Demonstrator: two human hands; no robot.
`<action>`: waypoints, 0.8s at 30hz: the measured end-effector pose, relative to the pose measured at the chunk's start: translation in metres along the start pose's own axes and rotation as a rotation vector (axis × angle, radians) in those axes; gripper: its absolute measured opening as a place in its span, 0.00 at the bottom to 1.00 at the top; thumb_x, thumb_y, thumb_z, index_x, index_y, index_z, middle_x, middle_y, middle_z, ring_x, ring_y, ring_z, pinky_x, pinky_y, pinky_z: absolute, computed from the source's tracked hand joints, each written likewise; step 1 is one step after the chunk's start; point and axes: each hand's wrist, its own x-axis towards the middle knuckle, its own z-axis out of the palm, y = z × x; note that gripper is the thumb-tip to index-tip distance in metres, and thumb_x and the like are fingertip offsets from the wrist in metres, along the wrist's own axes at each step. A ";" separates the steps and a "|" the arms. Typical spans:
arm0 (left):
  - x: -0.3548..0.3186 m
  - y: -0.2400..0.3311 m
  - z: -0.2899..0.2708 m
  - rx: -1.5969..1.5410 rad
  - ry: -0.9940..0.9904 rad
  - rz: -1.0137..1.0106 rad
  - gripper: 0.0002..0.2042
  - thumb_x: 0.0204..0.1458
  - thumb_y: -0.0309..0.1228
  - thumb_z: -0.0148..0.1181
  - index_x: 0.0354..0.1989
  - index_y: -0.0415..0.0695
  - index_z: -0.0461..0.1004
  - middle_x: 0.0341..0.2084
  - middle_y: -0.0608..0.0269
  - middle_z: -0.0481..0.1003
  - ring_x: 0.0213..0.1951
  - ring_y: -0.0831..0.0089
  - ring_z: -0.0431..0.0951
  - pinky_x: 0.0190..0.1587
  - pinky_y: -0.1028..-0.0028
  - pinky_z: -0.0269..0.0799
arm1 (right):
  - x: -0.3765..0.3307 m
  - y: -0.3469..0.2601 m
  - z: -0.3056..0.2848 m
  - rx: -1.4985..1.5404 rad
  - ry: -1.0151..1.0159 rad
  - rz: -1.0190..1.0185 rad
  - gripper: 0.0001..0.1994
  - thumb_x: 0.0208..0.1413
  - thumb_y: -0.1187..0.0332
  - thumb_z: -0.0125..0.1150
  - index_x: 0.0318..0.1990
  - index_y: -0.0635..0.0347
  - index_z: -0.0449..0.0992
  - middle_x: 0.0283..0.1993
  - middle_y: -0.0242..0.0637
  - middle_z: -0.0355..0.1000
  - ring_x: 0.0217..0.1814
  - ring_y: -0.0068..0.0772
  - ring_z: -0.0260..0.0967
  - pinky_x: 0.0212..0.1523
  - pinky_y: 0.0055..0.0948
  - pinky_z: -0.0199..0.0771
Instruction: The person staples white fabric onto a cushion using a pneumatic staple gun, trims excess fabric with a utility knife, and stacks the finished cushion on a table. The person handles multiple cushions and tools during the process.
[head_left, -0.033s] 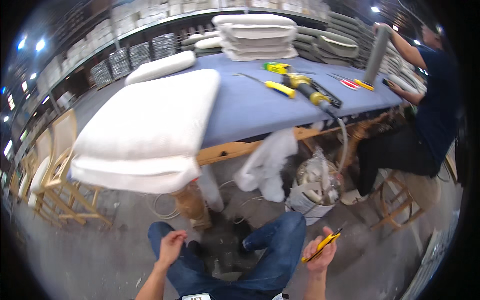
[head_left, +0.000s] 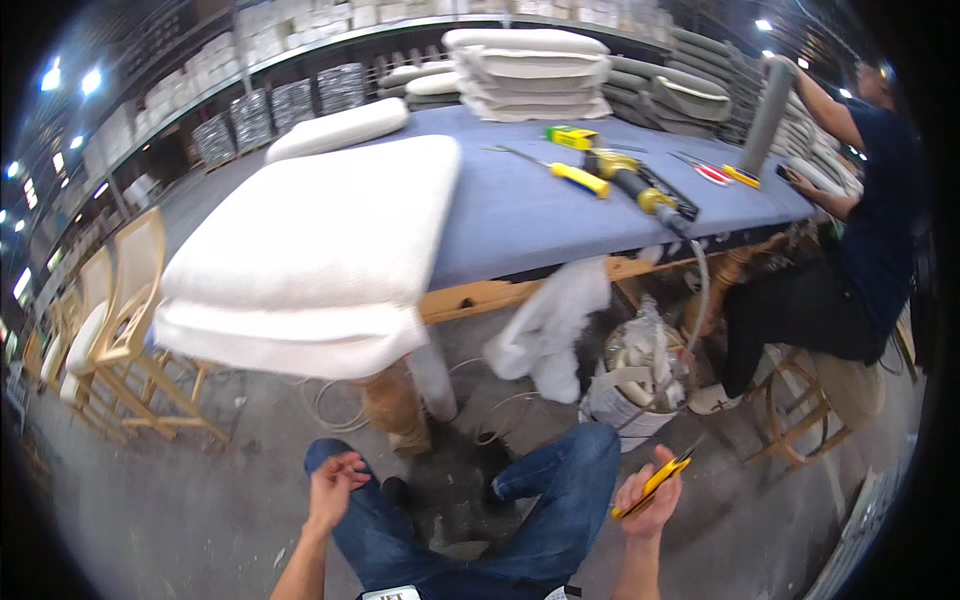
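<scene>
My right hand (head_left: 652,497), raised beside my right knee, grips a yellow utility knife (head_left: 655,485) whose dark tip points up and away. Over my left thigh, my left hand (head_left: 338,487) has its fingers curled in, with nothing visible in them. Ahead of it lies a white padded cushion (head_left: 310,240), its front flap hanging over the edge of the blue padded table (head_left: 500,210). A yellow and black air stapler (head_left: 630,178) with a hose rests on the table, next to a yellow-handled tool (head_left: 580,179) with a thin metal shaft.
Across the table a co-worker (head_left: 865,190) sits on a stool, holding a grey roll (head_left: 770,115). White cushions (head_left: 530,75) are stacked at the back. A full bucket (head_left: 630,405) and white wadding (head_left: 550,330) are under the table edge. Wooden chairs (head_left: 130,300) stand left.
The view has swung slightly to the left, so the table and cushion sit farther right in the picture. Both hands keep nearly the same pose; the knife stays in my right hand.
</scene>
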 end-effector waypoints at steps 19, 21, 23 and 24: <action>0.143 0.334 -0.241 0.465 0.560 1.028 0.17 0.70 0.33 0.48 0.57 0.37 0.78 0.43 0.62 0.79 0.46 0.72 0.78 0.56 0.70 0.72 | 0.473 0.084 0.192 -1.638 -0.520 -0.725 0.26 0.67 0.67 0.58 0.72 0.59 0.67 0.47 0.49 0.77 0.43 0.50 0.78 0.48 0.40 0.77; 0.183 0.366 -0.236 0.470 0.513 0.856 0.20 0.71 0.39 0.48 0.59 0.37 0.77 0.48 0.60 0.79 0.52 0.71 0.77 0.60 0.70 0.71 | 0.450 0.090 0.231 -1.790 -0.516 -0.507 0.26 0.65 0.71 0.59 0.70 0.58 0.69 0.56 0.56 0.76 0.57 0.59 0.75 0.58 0.44 0.74; 0.215 0.354 -0.222 0.285 0.256 0.631 0.26 0.69 0.46 0.48 0.64 0.38 0.74 0.58 0.58 0.76 0.60 0.68 0.74 0.65 0.67 0.67 | 0.433 0.080 0.246 -1.853 -0.552 -0.437 0.26 0.63 0.73 0.60 0.70 0.57 0.70 0.56 0.56 0.76 0.60 0.60 0.74 0.59 0.44 0.74; 0.219 0.354 -0.219 0.296 0.176 0.535 0.29 0.68 0.49 0.49 0.67 0.38 0.72 0.62 0.56 0.73 0.65 0.65 0.71 0.68 0.65 0.64 | 0.422 0.077 0.244 -1.835 -0.547 -0.423 0.26 0.63 0.73 0.60 0.69 0.57 0.71 0.56 0.55 0.76 0.59 0.60 0.74 0.59 0.45 0.74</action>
